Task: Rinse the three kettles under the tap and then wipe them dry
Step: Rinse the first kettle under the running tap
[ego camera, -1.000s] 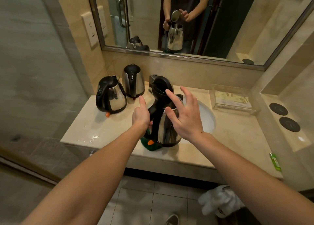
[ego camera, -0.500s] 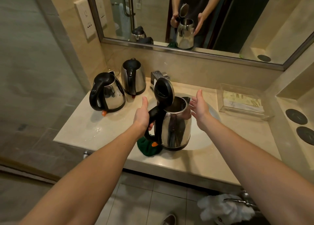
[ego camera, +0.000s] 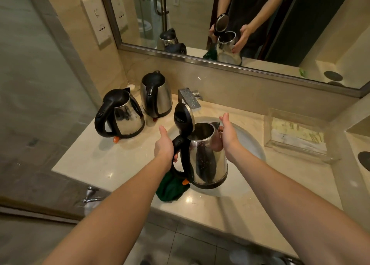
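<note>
A steel kettle [ego camera: 208,160] with a black handle and its lid flipped up hangs over the near left part of the sink basin [ego camera: 253,144]. My left hand [ego camera: 165,146] grips its handle. My right hand [ego camera: 229,138] cups the right side of its body, thumb up; the mirror shows the fingers curved round the steel. The tap [ego camera: 189,97] stands just behind the raised lid, and no water is visible. Two more steel kettles, lids down, stand on the counter to the left, one nearer [ego camera: 126,116] and one by the wall [ego camera: 158,96].
A dark green cloth [ego camera: 170,188] lies on the counter's front edge [ego camera: 200,210], under the held kettle's handle. A clear tray [ego camera: 296,136] with paper sits right of the basin. The mirror [ego camera: 200,14] spans the back wall, and a wall socket [ego camera: 98,22] is at the left.
My right hand has left the lid, now upright, swung to the kettle's right side and closed in on its body. The kettle has been lifted a little over the basin.
</note>
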Demonstrator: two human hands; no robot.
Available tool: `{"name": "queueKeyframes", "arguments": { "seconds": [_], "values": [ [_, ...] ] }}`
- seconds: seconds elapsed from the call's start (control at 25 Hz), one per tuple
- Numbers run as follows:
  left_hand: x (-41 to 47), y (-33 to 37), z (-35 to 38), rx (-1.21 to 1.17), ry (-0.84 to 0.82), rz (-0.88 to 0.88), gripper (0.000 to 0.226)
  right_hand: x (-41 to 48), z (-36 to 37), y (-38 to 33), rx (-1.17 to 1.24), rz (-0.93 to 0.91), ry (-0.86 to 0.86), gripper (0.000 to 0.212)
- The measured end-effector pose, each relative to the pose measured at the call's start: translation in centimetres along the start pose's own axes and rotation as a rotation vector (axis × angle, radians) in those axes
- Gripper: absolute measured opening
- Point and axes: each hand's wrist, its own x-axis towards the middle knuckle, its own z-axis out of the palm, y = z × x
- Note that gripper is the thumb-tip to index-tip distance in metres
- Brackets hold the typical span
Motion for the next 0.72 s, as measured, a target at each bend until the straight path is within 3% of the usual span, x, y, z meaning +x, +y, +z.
{"name": "queueKeyframes", "arguments": {
  "seconds": [0.24,0.56,0.72],
  "values": [
    [3.4,0.9,2.0,0.025,0.06,-0.075,0.077,4.2,0.4,-0.5,-0.201,-0.019,0.006,0.058],
    [11.9,2.6,2.9,0.011,0.062,-0.161,0.092,12.5,3.8,-2.3,-0.285,0.042,-0.04,0.06],
    [14.7,3.7,3.6,-0.005,0.061,-0.171,0.089,15.3,5.2,-3.4,-0.338,0.036,-0.038,0.059]
  ]
}}
